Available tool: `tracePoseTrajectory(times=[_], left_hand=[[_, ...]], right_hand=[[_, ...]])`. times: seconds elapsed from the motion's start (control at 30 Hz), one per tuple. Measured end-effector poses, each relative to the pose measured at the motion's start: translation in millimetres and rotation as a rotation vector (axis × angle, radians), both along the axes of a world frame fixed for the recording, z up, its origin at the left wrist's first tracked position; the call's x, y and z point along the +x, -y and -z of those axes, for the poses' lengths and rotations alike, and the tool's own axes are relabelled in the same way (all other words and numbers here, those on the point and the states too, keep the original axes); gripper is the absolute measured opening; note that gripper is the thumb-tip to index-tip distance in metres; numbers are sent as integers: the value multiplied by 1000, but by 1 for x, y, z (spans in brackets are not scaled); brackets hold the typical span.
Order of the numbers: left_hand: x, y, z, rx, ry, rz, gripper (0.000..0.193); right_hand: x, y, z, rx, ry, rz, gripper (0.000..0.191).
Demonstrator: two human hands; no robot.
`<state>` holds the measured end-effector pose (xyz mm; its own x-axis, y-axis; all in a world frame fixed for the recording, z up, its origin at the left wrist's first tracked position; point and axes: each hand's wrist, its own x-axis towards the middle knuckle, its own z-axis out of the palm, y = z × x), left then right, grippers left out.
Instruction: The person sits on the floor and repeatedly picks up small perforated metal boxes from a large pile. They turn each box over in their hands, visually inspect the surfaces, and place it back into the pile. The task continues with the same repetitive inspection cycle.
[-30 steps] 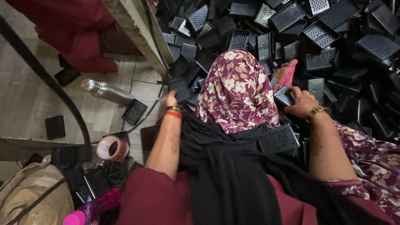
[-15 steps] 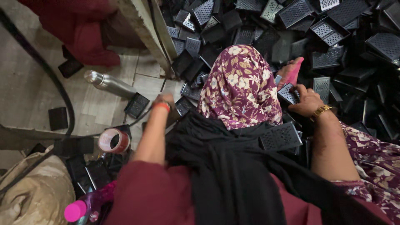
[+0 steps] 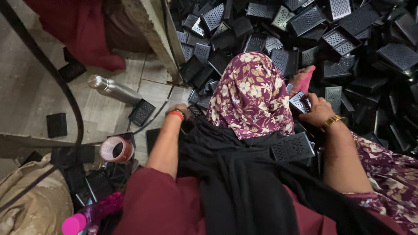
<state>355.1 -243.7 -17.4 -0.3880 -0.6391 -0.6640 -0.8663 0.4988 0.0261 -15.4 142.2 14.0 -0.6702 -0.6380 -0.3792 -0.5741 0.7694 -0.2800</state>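
black cloth (image 3: 244,187): drapes down the lap, nearest the camera; one perforated black grille piece (image 3: 292,147) lies on it, flat, long axis roughly left-right, tilted slightly up to the right.
left hand (image 3: 179,111): at the left knee, red bangle at the wrist, fingers curled down on a small dark piece (image 3: 194,111); grip mostly hidden by the cloth, so i cannot tell whether it is clamped or only resting.
right hand (image 3: 316,109): gold bracelet at the wrist, fingers closed around a perforated grille (image 3: 299,102), thumb on top.
held grille, place: just beside the floral-covered knee (image 3: 252,93), at the near edge of the pile (image 3: 348,48).
held grille, axis: long axis seems to run away from the body toward upper left; perforated face up, toward the camera.
pink item (image 3: 303,79): just beyond the right hand, touching the pile.
handling note (judgement): hold the grille by its rim, not the mesh; keep the mesh face up so it can be checked.
floor, left: steel bottle (image 3: 114,88) lying on its side, one stray grille (image 3: 141,112) beside it.
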Motion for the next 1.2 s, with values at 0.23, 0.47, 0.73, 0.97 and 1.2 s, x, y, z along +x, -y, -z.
tracePoseTrajectory(times=[0.23,0.47,0.73,0.97,1.2], left_hand=[[-112,26,-72,-18,-1742,-75,73],[-130,8,-72,-94,-1525,-154,40],[-98,-29,-4,-209,-748,-1157,53],[-126,-4,-32,369,-906,-1300,89],[-130,-3,-26,1062,-1067,-1035,59]], right_hand=[[-2,2,-1,-5,-12,-25,88],[4,0,-5,-30,-40,-28,86],[2,7,-9,-34,-38,-36,86],[6,6,-15,-40,12,21,83],[5,8,-14,-57,-7,-9,84]])
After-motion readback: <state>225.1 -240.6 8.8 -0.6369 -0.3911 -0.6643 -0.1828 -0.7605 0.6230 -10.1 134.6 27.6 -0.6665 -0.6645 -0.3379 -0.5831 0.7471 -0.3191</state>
